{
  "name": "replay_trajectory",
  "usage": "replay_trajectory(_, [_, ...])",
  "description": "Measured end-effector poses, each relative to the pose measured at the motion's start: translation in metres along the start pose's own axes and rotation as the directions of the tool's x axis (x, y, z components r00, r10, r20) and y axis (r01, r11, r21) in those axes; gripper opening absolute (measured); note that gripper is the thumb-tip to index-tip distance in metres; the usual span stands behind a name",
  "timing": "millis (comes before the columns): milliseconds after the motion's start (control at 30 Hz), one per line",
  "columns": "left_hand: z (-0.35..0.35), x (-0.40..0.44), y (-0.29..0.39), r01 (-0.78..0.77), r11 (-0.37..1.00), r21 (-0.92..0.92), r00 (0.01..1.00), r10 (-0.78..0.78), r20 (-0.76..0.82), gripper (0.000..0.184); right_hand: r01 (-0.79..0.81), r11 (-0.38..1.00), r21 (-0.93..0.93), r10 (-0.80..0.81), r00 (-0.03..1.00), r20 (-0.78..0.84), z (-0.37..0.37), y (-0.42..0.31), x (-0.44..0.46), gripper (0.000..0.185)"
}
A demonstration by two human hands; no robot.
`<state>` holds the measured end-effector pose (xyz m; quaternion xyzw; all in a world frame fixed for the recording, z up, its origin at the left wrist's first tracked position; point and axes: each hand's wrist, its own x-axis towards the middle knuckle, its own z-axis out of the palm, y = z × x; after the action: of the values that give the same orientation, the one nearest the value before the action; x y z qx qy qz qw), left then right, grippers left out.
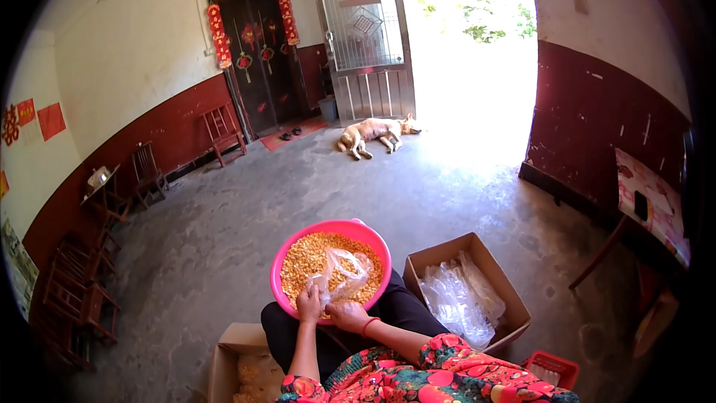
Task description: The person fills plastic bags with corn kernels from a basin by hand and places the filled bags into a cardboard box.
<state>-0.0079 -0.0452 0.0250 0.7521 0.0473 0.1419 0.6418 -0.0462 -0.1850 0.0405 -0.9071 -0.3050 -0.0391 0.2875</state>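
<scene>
A pink basin (382, 245) full of yellow corn kernels (303, 252) rests on my lap. Over the kernels lies a clear plastic bag (349, 269). My left hand (308, 304) is closed on the bag's near left edge, above the basin's front rim. Close beside it, my right hand (348, 316) is also closed, pinching the bag's near edge; its fingertips are partly hidden. To the right stands an open cardboard box (509, 322) holding several clear plastic bags (459, 298). Another cardboard box (224, 362) at lower left contains yellowish packed bags (257, 373).
A dog (371, 134) lies on the floor by the open metal door (365, 45). Wooden chairs (221, 134) line the left wall. At right is a table with a patterned cover (656, 213) and a dark phone-like object (641, 205). A red basket (553, 368) sits at lower right.
</scene>
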Motion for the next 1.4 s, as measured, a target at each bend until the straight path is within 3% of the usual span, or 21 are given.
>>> replay_trajectory(733, [0.002,0.001,-0.006,-0.055,0.989,0.138,0.998,0.054,0.009,0.026,-0.004,1.000,0.008,0.004,1.000,-0.026,-0.003,-0.003,-0.002,0.015])
replay_trajectory(933, [0.002,0.004,-0.012,-0.038,0.998,0.057,0.999,0.037,0.014,0.029,-0.005,1.000,0.014,0.005,1.000,-0.021,-0.001,0.000,-0.001,0.016])
replay_trajectory(1133, [0.000,0.002,-0.008,-0.050,0.993,0.106,0.999,0.050,0.003,0.040,-0.003,1.000,0.011,0.003,1.000,-0.014,-0.001,0.000,0.000,0.016])
replay_trajectory(1233, [0.000,-0.001,-0.003,0.021,0.996,0.082,1.000,-0.020,-0.003,0.039,-0.015,1.000,0.015,0.015,1.000,0.001,-0.002,-0.001,-0.001,0.016])
replay_trajectory(1400, [0.001,0.000,-0.009,-0.005,0.996,0.084,1.000,0.005,0.005,0.037,-0.012,1.000,0.013,0.012,1.000,-0.004,-0.002,-0.001,-0.001,0.016])
